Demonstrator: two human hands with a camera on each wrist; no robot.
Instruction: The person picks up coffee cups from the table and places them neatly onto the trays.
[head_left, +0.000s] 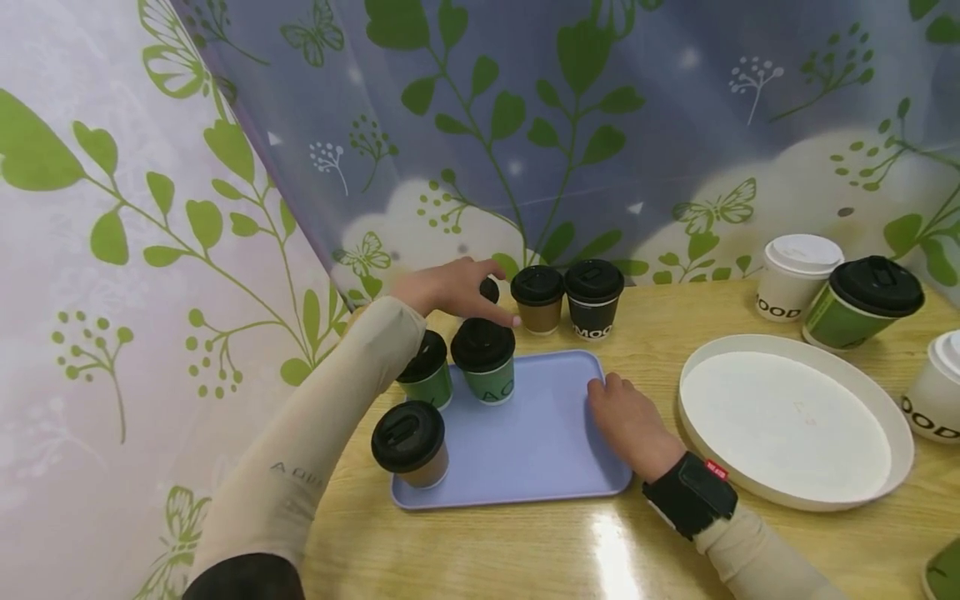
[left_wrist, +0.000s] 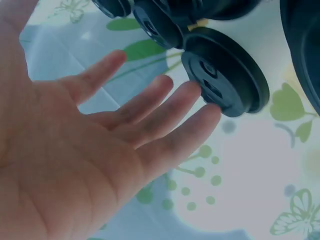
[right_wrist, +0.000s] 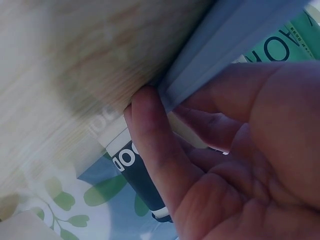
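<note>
My left hand (head_left: pixel 457 287) reaches over the back of the blue tray (head_left: pixel 551 433), fingers spread beside a black-lidded cup (head_left: pixel 489 290) that it mostly hides. In the left wrist view the fingertips are right at the edge of a black lid (left_wrist: pixel 227 70). Below this hand stands a green cup (head_left: pixel 491 383) with a black lid, on the tray. Another green cup (head_left: pixel 430 387) and a brown cup (head_left: pixel 429 467) stand at the tray's left side, both black-lidded. My right hand (head_left: pixel 630 425) grips the tray's right rim (right_wrist: pixel 200 65), fingers curled at its outer side.
Behind the tray stand a brown cup (head_left: pixel 540 317) and a black cup (head_left: pixel 592 315). A round white tray (head_left: pixel 795 417) lies to the right. Around it are a white cup (head_left: pixel 791 287), a tilted green cup (head_left: pixel 847 312) and another white cup (head_left: pixel 937 392). A patterned cloth (head_left: pixel 525 125) hangs behind the table.
</note>
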